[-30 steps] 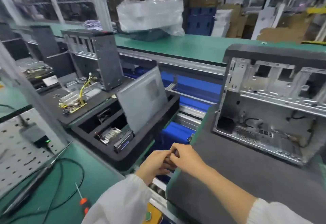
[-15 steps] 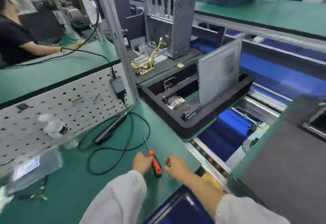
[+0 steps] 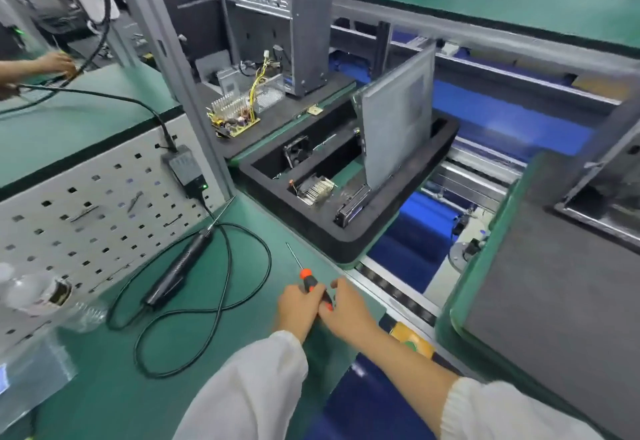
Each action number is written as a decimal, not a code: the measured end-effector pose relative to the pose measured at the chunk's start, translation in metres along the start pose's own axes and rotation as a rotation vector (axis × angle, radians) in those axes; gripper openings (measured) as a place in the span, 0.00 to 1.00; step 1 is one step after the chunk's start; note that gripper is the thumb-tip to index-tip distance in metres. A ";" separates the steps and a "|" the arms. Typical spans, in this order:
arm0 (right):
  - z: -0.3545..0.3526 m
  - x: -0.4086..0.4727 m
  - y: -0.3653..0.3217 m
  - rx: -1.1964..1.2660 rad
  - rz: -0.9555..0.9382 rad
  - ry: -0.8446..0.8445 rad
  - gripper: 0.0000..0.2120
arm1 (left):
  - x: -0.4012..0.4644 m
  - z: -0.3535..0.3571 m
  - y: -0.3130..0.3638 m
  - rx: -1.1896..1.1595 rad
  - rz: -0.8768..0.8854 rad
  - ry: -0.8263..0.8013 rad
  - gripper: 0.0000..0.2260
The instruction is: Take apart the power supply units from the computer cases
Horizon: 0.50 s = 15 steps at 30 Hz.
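Gripping the screwdriver is the step in hand: both hands meet on its orange-and-black handle at the near edge of the green desk. The left hand has its fingers curled over the handle, and the right hand closes on the handle's rear end — whether it truly pinches it or only touches, I cannot tell. The thin shaft points away from the hands toward the black foam tray, which holds a fan, a finned part and a grey panel stood on edge. Taking the screwdriver as landmark, the open case to be worked on lies far to its right, on a grey mat beyond the blue conveyor gap; a second case stands upright far beyond it, with a bare circuit board on the dark mat at its foot. Left of the screwdriver lie a corded electric driver and its looped cable. To do this well, I judge one hand should settle a firm hold mid-handle before lifting, keep the tip pointed away — then carry it across to the right-hand case without snagging the tray.
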State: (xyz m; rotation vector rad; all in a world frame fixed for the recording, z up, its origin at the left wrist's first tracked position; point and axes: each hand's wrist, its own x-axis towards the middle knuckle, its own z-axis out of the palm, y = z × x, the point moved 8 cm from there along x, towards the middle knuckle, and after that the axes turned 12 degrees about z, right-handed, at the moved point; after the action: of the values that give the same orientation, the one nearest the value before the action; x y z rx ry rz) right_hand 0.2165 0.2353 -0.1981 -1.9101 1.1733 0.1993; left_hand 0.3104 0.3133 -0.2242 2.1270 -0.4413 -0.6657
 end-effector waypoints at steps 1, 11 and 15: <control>-0.018 -0.003 -0.003 0.035 -0.025 0.039 0.17 | 0.000 0.004 0.020 -0.038 0.050 0.014 0.17; -0.225 -0.052 0.112 0.158 0.091 0.439 0.07 | -0.067 0.154 0.218 -0.070 0.635 -0.370 0.15; -0.280 -0.085 0.223 0.155 0.314 0.572 0.13 | -0.114 0.241 0.259 -0.013 0.697 -0.588 0.06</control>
State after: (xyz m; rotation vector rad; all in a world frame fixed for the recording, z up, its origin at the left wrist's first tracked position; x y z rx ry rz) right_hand -0.0849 0.0435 -0.1108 -1.6825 1.8108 -0.2862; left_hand 0.0554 0.0717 -0.1015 1.5642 -1.4058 -0.8484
